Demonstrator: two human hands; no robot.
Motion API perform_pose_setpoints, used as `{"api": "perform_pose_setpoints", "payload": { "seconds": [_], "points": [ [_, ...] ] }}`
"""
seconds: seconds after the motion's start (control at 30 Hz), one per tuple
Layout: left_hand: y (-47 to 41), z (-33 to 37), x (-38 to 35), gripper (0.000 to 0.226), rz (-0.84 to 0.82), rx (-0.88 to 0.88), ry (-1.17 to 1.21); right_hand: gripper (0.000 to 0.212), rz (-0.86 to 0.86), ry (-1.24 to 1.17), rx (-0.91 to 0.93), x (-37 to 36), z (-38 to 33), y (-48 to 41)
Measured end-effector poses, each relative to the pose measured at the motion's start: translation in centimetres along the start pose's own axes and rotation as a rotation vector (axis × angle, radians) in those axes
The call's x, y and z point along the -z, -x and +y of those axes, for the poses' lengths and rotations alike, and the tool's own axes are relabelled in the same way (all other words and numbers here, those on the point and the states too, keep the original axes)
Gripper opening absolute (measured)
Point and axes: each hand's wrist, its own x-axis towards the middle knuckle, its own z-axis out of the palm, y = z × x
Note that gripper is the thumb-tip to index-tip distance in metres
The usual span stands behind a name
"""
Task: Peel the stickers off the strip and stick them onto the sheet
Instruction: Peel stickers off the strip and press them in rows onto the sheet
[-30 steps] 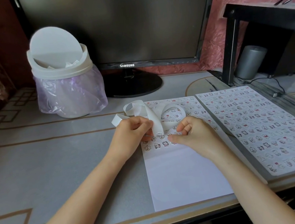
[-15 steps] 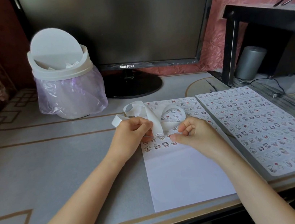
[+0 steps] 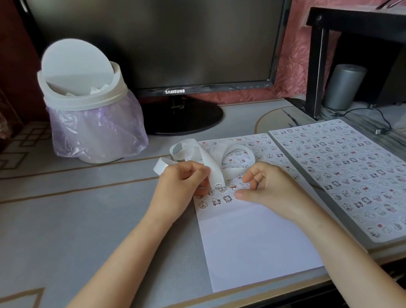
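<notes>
Grey tabletop (image 3: 50,227) with a tan line pattern, seen from the head camera; a dark monitor (image 3: 153,30) on a round black foot stands at the back, and a white swing-lid bin (image 3: 91,112) lined with a pale purple bag stands to its left.

Centre: I see a white sheet (image 3: 256,245) lying flat on the tabletop, its near edge close to the table's front edge. Rows of small cartoon stickers (image 3: 216,200) cover its far part. The near part is bare paper, and the lowest row is only partly filled from the left.

Hands: both hands are over the sheet's sticker rows, near each other but not touching. The left hand (image 3: 180,185) is clamped on the strip (image 3: 211,168), thumb and curled fingers pinching the white band. From this grip the strip curls up and away in loops over the far part of the sheet, and one free end juts out left of the knuckles. The right hand (image 3: 269,186) has its fingers curled in. Its thumb tip lies on the sheet at the right end of the lowest sticker row, and I cannot tell whether a sticker lies under it.

Right: a second sheet (image 3: 355,171), covered throughout with stickers, lies just beside the first. Behind it a grey cylinder (image 3: 343,87) stands under a black shelf (image 3: 366,21).
</notes>
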Motion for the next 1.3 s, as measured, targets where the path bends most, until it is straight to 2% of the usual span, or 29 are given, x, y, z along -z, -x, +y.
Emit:
{"api": "perform_pose_setpoints", "payload": {
  "seconds": [0.17,0.3,0.47,0.63,0.9,1.07,1.3],
  "points": [
    [0.0,0.0,0.0,0.021,-0.001,-0.006,0.029,0.014,-0.024,0.070,0.022,0.4,0.0,0.0],
    [0.1,0.2,0.0,0.023,0.007,-0.031,0.072,0.012,0.015,-0.013,0.024,0.6,-0.6,-0.2],
    [0.2,0.6,0.1,0.027,-0.003,-0.070,0.130,0.009,0.060,-0.071,0.222,0.2,-2.5,-0.1],
    [0.4,1.0,0.1,0.025,0.004,-0.096,0.195,0.016,0.064,0.074,0.373,-0.7,-3.1,0.1],
    [0.4,1.3,-0.1,0.028,-0.021,-0.054,0.280,0.017,0.124,-0.078,0.364,-0.8,-3.1,0.0],
    [0.6,1.1,-0.2,0.015,-0.074,-0.059,0.154,0.016,0.136,-0.128,0.366,-0.5,-3.0,-0.1],
    [0.8,1.3,-0.2,0.009,-0.081,-0.076,0.156,0.019,0.128,-0.150,0.362,-0.5,-2.9,0.1]
  ]
}}
